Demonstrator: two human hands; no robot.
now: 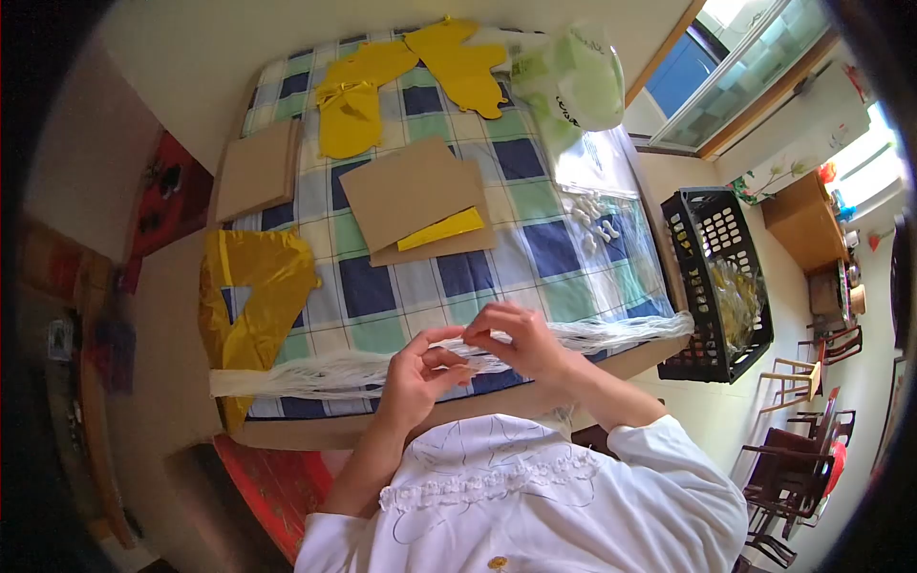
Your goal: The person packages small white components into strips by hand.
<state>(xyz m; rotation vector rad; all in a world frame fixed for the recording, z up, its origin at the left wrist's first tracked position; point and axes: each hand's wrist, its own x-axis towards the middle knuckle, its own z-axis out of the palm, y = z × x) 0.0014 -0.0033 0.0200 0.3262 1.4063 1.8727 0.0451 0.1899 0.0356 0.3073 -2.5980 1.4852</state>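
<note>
A long bundle of white string (315, 374) stretches across the near edge of the bed, passing beneath both hands. My left hand (418, 382) is over the middle of it, palm turned inward, with the fingers curled and the index finger reaching toward the other hand. My right hand (521, 342) meets it fingertip to fingertip in a pinch. Whatever lies in either pinch is too thin or too hidden to name. Beyond the hands, a yellow folded strip (441, 229) rests between stacked cardboard sheets (406, 186).
Flat gold foil pieces (349, 119) lie at the far side, with another gold foil sheet (277, 272) at left. A cardboard stack (258, 172) is nearby. At right are a plastic bag (587, 81), small white pieces (592, 220) and a black crate (702, 244) beside the bed.
</note>
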